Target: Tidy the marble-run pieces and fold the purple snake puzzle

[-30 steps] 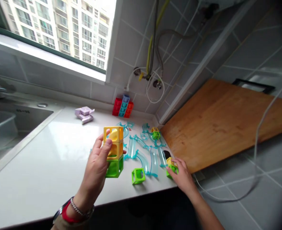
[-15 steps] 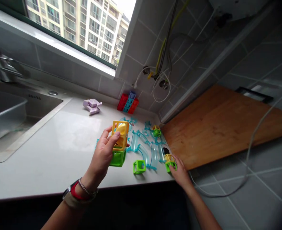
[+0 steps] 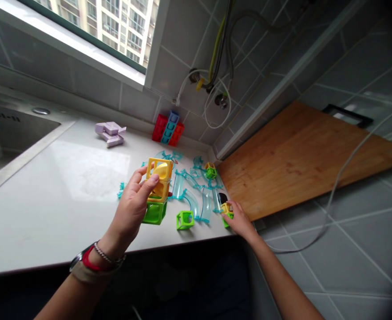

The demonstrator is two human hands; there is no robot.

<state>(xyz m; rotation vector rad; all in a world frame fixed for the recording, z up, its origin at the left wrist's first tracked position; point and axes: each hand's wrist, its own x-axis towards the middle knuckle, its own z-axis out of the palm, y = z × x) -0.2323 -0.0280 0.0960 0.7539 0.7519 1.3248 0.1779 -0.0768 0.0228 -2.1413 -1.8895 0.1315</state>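
Observation:
My left hand (image 3: 132, 202) is closed round a stack of hollow toy cube blocks (image 3: 158, 190), two yellow ones above a green one, held up over the counter. At the counter's front right, my right hand (image 3: 240, 222) has its thumb and fingers round a yellow cube on a green cube (image 3: 227, 215), which it partly hides. Between the hands a single green cube block (image 3: 185, 220) stands on the counter. Behind it lie several clear blue track pieces (image 3: 191, 200). Farther back is another small yellow and green block pair (image 3: 210, 170).
Red and blue blocks (image 3: 168, 129) stand against the tiled wall. Purple pieces (image 3: 111, 134) lie near the sink (image 3: 19, 133) on the left. A wooden board (image 3: 302, 164) leans at the right, with a white cable (image 3: 338, 191) across it. The counter's front edge runs below my hands.
The view has shifted, so the counter and things on it appear farther left and higher. My left hand still holds the stack; my right hand stays at the yellow and green cubes.

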